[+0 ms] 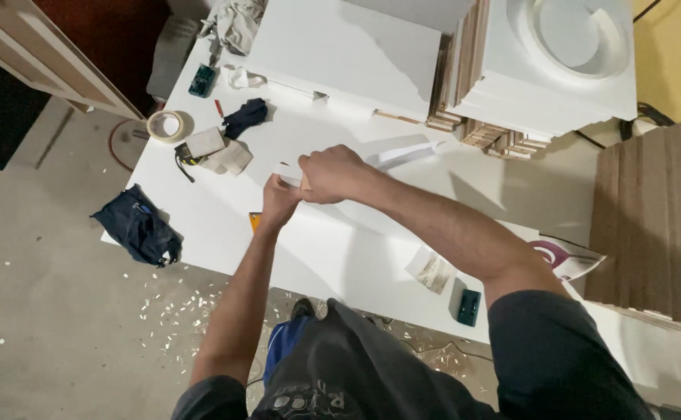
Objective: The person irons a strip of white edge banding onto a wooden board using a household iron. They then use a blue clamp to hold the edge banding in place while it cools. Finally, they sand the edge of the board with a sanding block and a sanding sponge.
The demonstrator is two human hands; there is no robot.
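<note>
Gripping a long white strip (391,154) on the white panel (340,249), the right hand (332,175) is fisted over its near end while the left hand (280,198) pinches beside it. Seemingly mid-peel or trimming; any further pull needs steady tension. Tape roll (166,125) lies well left of the strip.

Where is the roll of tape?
In the head view, the roll of tape lies at the far left edge of the white table, just left of the tape measure and well left of both hands.
</note>
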